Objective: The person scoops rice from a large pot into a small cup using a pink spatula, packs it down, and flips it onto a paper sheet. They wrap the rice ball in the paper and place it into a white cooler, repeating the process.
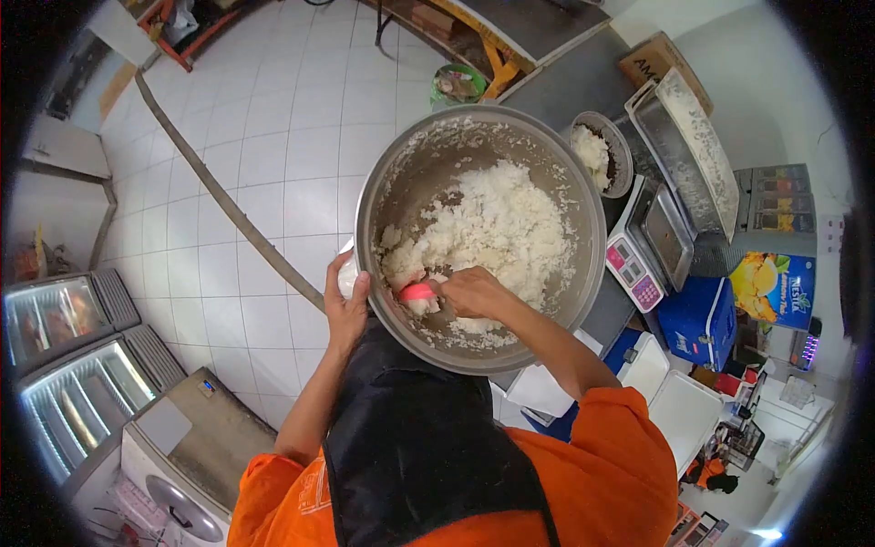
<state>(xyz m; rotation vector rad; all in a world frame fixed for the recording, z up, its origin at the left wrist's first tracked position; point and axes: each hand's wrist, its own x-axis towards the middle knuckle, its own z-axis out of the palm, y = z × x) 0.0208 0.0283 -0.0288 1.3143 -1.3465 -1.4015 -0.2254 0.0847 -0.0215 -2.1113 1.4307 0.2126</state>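
While a pot (410,187) holds rice (503,217), counter (576,84)—and white tiles (305,150)—flank it.

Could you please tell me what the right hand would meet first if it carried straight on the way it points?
Leading with the pink scoop it holds, the right hand would probably meet rice first, then the pot's left wall; how deep the scoop sits is hard to judge.

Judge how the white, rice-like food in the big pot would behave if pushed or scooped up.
The white, rice-like food would probably move in soft clumps, since it lies in lumpy mounds. It is likely sticky: bits cling to the wall of the pot. Some may crumble off, judging by the loose grains around the mound.
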